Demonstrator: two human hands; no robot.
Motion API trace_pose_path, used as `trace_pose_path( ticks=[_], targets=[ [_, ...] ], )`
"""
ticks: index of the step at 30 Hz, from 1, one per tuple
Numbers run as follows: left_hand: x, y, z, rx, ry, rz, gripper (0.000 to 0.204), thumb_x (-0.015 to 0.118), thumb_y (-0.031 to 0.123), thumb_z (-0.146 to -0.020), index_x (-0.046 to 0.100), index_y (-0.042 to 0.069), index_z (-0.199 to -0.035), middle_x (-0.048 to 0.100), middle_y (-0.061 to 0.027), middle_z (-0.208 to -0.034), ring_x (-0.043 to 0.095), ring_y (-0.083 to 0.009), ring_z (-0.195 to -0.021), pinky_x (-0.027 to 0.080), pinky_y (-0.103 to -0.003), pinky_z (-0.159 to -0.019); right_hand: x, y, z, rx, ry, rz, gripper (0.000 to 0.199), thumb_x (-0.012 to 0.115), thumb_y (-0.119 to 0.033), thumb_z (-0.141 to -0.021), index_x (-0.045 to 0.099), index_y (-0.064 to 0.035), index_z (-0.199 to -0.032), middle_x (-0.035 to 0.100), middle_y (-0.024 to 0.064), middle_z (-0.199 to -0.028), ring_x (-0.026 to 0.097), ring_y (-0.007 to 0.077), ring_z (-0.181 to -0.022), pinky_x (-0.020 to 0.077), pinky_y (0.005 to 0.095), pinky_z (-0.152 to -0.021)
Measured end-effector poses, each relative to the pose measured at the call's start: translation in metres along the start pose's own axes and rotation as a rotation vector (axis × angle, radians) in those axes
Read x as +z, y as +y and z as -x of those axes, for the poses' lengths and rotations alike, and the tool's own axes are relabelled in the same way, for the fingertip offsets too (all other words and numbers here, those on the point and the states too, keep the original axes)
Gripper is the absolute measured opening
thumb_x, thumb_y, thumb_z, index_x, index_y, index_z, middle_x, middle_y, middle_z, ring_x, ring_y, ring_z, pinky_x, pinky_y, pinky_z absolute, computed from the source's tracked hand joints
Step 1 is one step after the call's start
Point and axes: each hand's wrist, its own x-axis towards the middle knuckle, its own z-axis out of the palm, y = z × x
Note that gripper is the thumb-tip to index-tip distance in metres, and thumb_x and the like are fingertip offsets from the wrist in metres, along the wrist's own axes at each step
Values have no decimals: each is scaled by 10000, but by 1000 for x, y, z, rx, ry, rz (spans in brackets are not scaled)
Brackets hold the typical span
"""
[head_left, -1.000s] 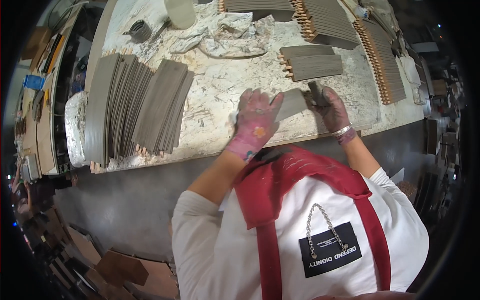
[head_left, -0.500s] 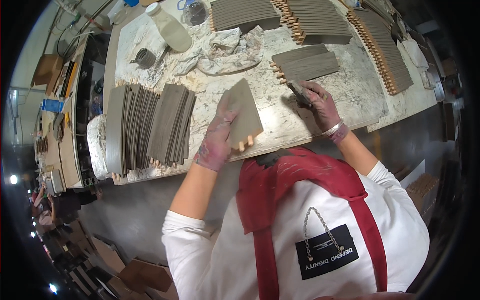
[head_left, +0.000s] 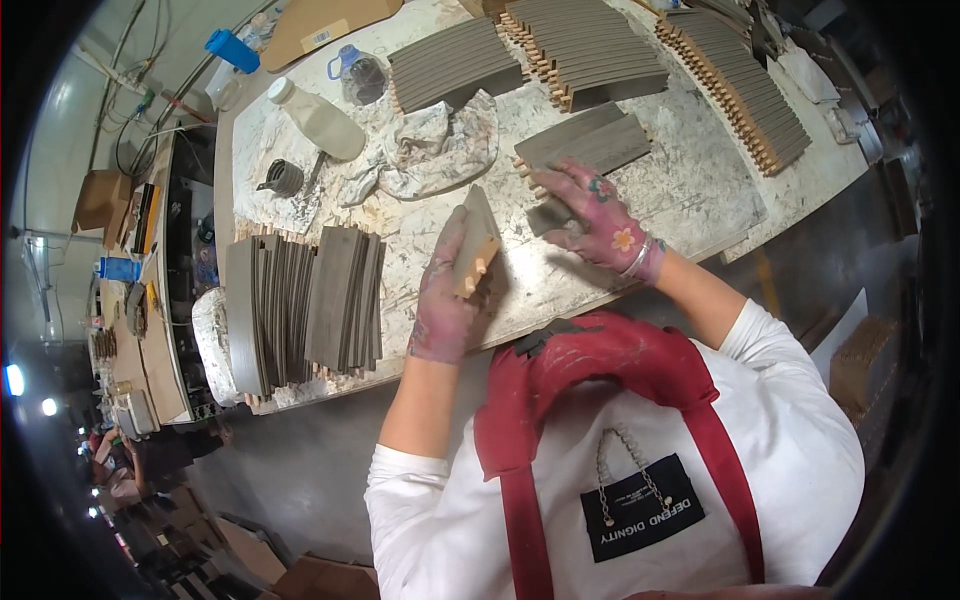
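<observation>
My left hand (head_left: 438, 312), in a stained pink glove, grips a grey-painted wooden slat (head_left: 479, 225) tilted on edge above the table. Pale dowel pegs stick out of the slat's near end. My right hand (head_left: 600, 225), in a pink glove with flower prints, is closed around a small dark grey pad (head_left: 549, 216), apart from the slat. Just beyond it a couple of grey slats (head_left: 590, 138) lie side by side on the table. To the left of my left hand stands a row of similar slats (head_left: 340, 300), pegs at their ends.
The paint-smeared table (head_left: 700, 190) bears stacks of grey slats (head_left: 590, 55) at the back and more slats (head_left: 745, 90) at far right. A crumpled stained cloth (head_left: 435, 150), a white-capped bottle (head_left: 320, 120), a clear jug (head_left: 358, 78) and a dark cup (head_left: 284, 178) stand or lie behind my left hand.
The slat in my left hand has turned more onto its edge. My right hand has moved left and turned palm down with the pad, closer to the slat. The view has shifted.
</observation>
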Motion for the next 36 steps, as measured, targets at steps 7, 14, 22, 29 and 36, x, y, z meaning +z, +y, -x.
trace_pose_path(
  ticks=[7,14,22,29,36],
  targets=[
    [-7,12,11,237,-311,-585,533,514,190,-973,386,49,-1471,596,-83,-1231,619,-175,-1012,531,-279,-839,-5,-37,-46,-381,-283,-44,456,739,-157,-759,595,-163,-1191,590,77,-1238,563,306,-1156,471,420,-955],
    [-20,49,33,-126,-331,-484,798,724,402,-866,377,-6,-1457,584,-87,-1288,613,-193,-1096,490,-326,-974,8,-30,-50,-370,-324,-198,443,728,-122,-760,595,-131,-1182,595,88,-1216,565,313,-1148,482,418,-941],
    [-20,40,34,-82,-153,-544,486,640,117,-944,487,-19,-1385,593,-123,-1290,620,-183,-1080,491,-306,-966,6,-32,-49,-391,-291,-166,410,702,-119,-768,594,-105,-1164,620,106,-1157,580,324,-1120,482,418,-928],
    [5,40,35,-51,-144,-614,393,662,109,-928,546,3,-1288,552,-98,-1308,580,-170,-1117,570,-332,-877,2,-31,-47,-378,-275,-107,465,731,-104,-738,586,-106,-1181,620,103,-1160,576,326,-1125,488,410,-924],
    [-7,51,33,69,-282,-680,385,592,190,-966,529,-2,-1293,553,-106,-1294,566,-183,-1153,556,-348,-904,5,-31,-39,-352,-252,-139,493,744,-126,-755,573,-113,-1217,617,99,-1179,563,323,-1152,469,416,-955]
  ],
)
